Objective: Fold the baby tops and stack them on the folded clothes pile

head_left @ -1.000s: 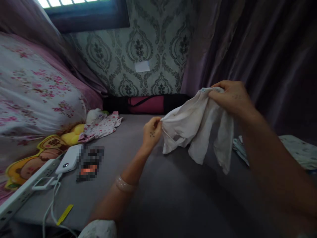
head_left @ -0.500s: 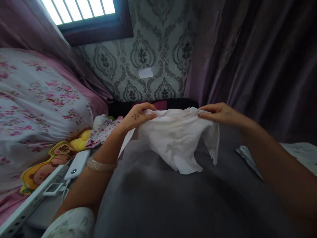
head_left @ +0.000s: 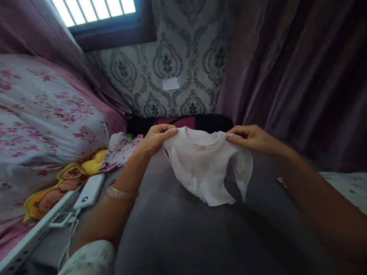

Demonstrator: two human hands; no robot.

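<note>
A small white long-sleeved shirt (head_left: pixel 197 164) hangs between my hands above a grey bed surface (head_left: pixel 183 236). My left hand (head_left: pixel 156 138) pinches its left shoulder between thumb and fingers. The other shoulder, beside a small light-blue button (head_left: pixel 220 133), is gripped by my right hand (head_left: pixel 250 137). The round neckline faces up between them, and the sleeve on the right dangles freely. Most of the left sleeve is hidden behind the shirt and my hand. A pale bangle (head_left: pixel 122 193) circles my left wrist.
Along the left lie a white power strip (head_left: pixel 40 225), a white power bank (head_left: pixel 90 190) with cables, a yellow cartoon cushion (head_left: pixel 54 191) and floral bedding (head_left: pixel 57 107). Light patterned fabric (head_left: pixel 344 187) lies at the right. A dark curtain (head_left: pixel 301 84) hangs behind it.
The shirt has been spread wider and its neckline has opened into a clear curve. My left hand has shifted slightly left along the shoulder. Both hands keep hold.
</note>
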